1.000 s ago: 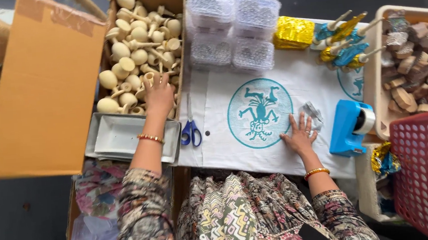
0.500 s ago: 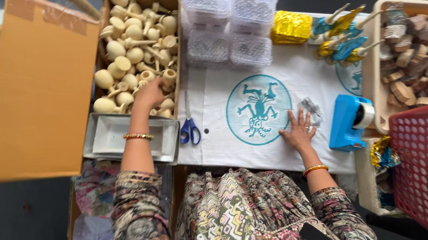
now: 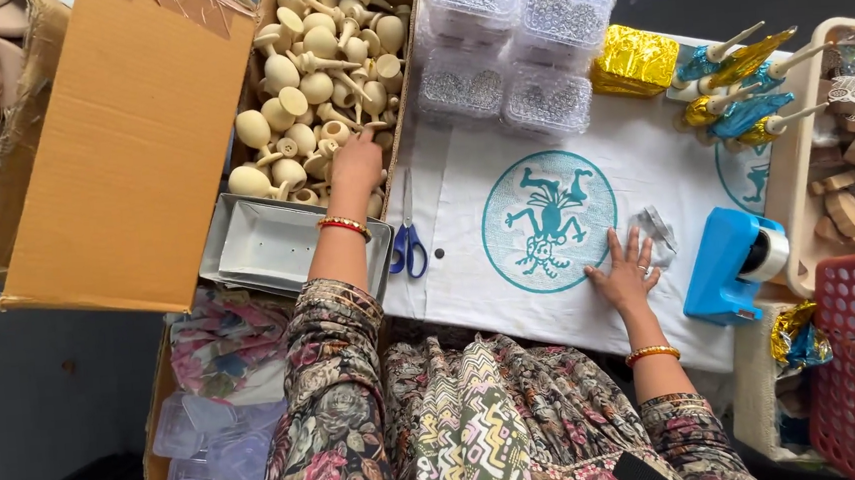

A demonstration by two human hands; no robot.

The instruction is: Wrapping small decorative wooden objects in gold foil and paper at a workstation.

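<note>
Since the earlier frames the left hand has pulled back a little toward the near edge of the cardboard box, settling among the pale wooden knobs at the box's front corner, while the right hand has barely shifted on the white cloth. Left fingers curl down into the pile and touch the knobs; whether they are clamped on one I cannot tell, since the knuckles hide the tips. Right fingers are spread apart and flat, pressing the cloth just beside a crumpled bit of clear wrap and the teal round print. Judging from this, the step in hand is picking one knob out of the box while the other hand steadies the cloth. A sound next move calls for a firm pinch on a single knob's stem, lifted clear of its neighbours and of the grey metal tray just below the wrist. Blue-handled scissors lie between the arms; a blue tape dispenser sits right of the flat hand
</note>
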